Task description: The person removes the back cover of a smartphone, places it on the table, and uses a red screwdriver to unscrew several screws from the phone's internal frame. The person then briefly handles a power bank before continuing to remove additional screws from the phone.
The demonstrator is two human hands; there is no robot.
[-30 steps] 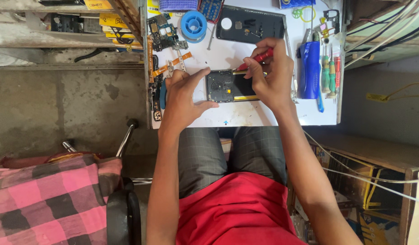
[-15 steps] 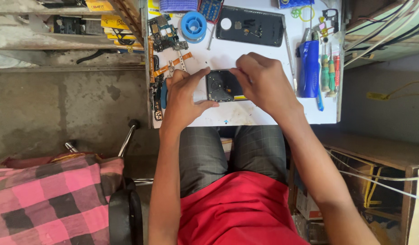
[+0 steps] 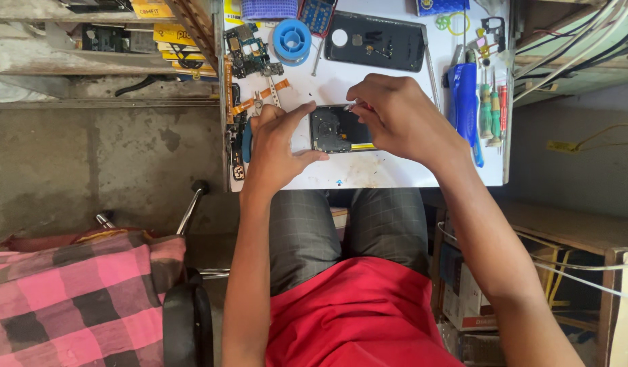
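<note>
The opened phone body [image 3: 336,129] lies flat on the white table [image 3: 395,173], near the front edge and roughly central between both hands. Its dark inner side faces up, with a yellow strip along the near edge.

The left hand [image 3: 276,146] grips the phone's left end: the thumb presses along the near left corner and the fingers curl over the far left side, in contact with the frame. The right hand [image 3: 395,119] covers the phone's right end with fingers bent inward, pinching a small slim tool whose pale tip shows just above the phone's upper edge (the tool's body is hidden under the fingers, so its kind cannot be told).

Beyond the phone, further up the table, lies a black back cover [image 3: 375,42] with a round camera opening, well apart from the hands. To its left sits a blue solder spool [image 3: 292,39], and beside that a green circuit board [image 3: 246,51]. An orange flex ribbon [image 3: 263,98] lies just beyond the left hand's fingertips.

To the right of the right hand, a blue-handled tool [image 3: 463,95] lies lengthwise, with a row of small screwdrivers [image 3: 494,102] beside it near the table's right edge.

Below the table, the person's grey trousers and red shirt are visible; a pink checked cloth [image 3: 69,292] lies at lower left.
</note>
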